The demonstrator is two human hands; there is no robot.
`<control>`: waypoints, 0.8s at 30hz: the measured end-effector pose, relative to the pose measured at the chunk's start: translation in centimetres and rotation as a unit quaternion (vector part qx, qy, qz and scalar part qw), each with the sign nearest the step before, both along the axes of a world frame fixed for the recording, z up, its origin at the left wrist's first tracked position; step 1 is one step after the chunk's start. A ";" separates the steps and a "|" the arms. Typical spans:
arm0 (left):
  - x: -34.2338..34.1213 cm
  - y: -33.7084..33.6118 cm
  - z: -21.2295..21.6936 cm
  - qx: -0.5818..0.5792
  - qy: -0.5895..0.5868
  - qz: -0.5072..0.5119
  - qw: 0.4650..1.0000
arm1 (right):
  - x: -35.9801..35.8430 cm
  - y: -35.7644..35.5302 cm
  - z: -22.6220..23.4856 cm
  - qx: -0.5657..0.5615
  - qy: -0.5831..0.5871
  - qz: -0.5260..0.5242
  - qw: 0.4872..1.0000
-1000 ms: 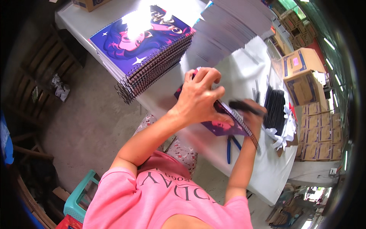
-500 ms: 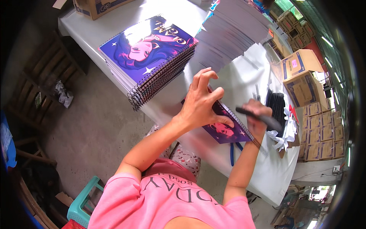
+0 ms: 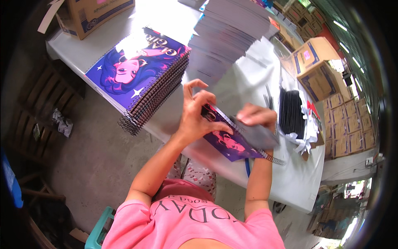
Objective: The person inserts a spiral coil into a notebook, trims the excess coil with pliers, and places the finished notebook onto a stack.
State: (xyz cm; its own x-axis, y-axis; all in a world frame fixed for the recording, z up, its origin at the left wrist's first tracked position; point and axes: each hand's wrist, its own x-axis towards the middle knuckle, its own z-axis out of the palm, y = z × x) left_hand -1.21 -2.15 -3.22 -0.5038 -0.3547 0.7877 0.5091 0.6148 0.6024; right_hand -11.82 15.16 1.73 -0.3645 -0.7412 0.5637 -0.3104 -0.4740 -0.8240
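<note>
Tilted in front of me is a notebook (image 3: 227, 143) with a purple and pink illustrated cover. My left hand (image 3: 194, 114) grips it with the thumb on its cover and fingers behind. A dark wire spiral (image 3: 271, 157) runs along its right edge, and its loose end sticks out past the lower corner. My right hand (image 3: 258, 115) is closed on a flat dark object (image 3: 261, 133), held against the spiral side; motion blur hides its exact kind. At the left lies a stack of spiral-bound notebooks (image 3: 132, 70) with similar covers.
Tall stacks of loose sheets (image 3: 228, 35) stand at the back. Black spirals (image 3: 289, 112) lie bundled in white wrapping (image 3: 309, 145) at the right. A blue handle (image 3: 247, 167) shows under the notebook. Cardboard boxes (image 3: 97, 16) stand on the white-covered table (image 3: 296, 178).
My right hand has swung the dark object left and down along the spiral edge. The view has shifted, so the table's things appear further left.
</note>
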 end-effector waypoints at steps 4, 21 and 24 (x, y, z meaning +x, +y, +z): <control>0.1 0.0 0.2 0.032 0.001 0.003 0.999 | 0.3 -0.9 -0.2 0.252 0.077 -0.236 0.936; 0.0 0.4 -0.9 0.117 -0.101 -0.144 0.977 | 3.1 -1.8 1.2 0.100 0.011 -0.115 0.988; -0.2 0.3 -0.7 0.084 -0.040 -0.101 0.990 | 2.4 -1.5 0.0 0.272 0.027 -0.262 0.925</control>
State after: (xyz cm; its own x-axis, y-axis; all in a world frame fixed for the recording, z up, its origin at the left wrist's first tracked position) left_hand -1.43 -1.84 -3.90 -0.6361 -0.3627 0.6811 0.5587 0.3923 0.7307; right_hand -9.42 13.64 1.70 -0.7363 -0.6506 0.1863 -0.4279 0.2343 -0.8730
